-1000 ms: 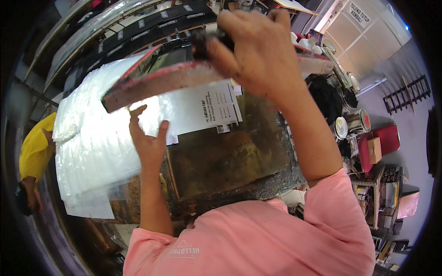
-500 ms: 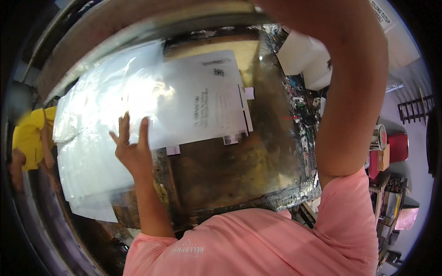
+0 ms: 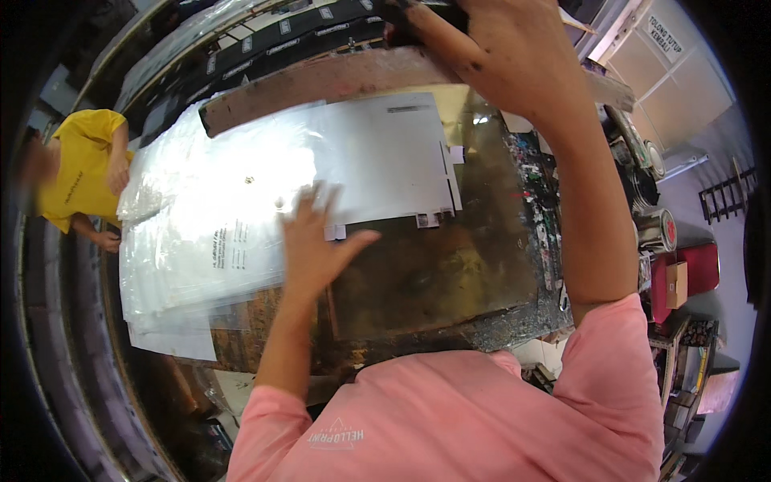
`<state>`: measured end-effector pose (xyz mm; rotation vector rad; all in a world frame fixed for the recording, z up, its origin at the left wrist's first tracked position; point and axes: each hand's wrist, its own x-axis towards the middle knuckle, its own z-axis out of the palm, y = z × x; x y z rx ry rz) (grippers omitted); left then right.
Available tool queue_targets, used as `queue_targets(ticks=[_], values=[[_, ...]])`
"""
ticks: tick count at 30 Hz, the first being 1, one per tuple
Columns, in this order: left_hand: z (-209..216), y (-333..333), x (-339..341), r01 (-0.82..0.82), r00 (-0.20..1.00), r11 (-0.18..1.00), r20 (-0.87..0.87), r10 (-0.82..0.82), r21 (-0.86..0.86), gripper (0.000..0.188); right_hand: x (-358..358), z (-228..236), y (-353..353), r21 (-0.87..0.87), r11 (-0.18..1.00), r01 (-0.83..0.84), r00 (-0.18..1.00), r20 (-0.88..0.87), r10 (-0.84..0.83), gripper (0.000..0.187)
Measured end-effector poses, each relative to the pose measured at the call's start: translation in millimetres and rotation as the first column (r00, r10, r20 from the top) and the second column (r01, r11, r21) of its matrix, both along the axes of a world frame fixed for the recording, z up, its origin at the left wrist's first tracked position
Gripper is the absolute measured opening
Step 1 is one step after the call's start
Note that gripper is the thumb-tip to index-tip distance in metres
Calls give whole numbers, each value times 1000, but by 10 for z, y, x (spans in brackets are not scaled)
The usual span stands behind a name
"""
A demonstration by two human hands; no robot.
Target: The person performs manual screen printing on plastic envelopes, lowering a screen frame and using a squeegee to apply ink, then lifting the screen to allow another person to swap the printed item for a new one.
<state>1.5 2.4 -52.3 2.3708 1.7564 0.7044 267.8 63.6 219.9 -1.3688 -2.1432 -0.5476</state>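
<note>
I see L hand (image 3: 316, 249) palm down, fingers (image 3: 307, 210) splayed, thumb (image 3: 358, 241) out R; R arm (image 3: 593, 217) stretched fwd, R hand (image 3: 518, 64) w/ thumb to L.

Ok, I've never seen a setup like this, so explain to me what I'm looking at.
There is no robot here, just a person in a pink shirt working with bare hands. The view comes from a fisheye camera worn on the head and looking down, which is why straight edges look bent.

On the surface lies a dark, stained board with a white sheet on it and small pale tabs along the sheet's edge. To the left are shiny, clear-looking sheets.

The right hand appears to hold a raised wooden frame, though its fingers are partly out of view. The left hand is open and blurred; I cannot tell whether it touches anything. At far left is another person in yellow.
</note>
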Motion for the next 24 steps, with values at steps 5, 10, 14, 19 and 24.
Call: queue_targets(ticks=[5, 10, 14, 19, 24], values=[[-238, 157, 836, 184, 974, 978, -116, -195, -99, 114, 9, 350, 103, -326, 945, -37, 998, -59, 19, 62], [-251, 63, 1111, 294, 948, 951, -95, -303, -98, 113, 23, 204, 67, -222, 973, -68, 997, -58, 56, 63], [-298, 62, 1113, 338, 934, 934, -83, -348, -115, 112, 182, 26, 136, -121, 985, -124, 991, -63, 118, 60], [-279, 47, 1088, 380, 919, 921, -82, -387, -85, 115, 153, 2, 160, -57, 989, -137, 989, -56, 134, 56], [223, -1, 822, 31, 940, 999, 341, -25, -12, 107, 134, -100, 117, -71, 995, -76, 997, 19, 78, 54]])
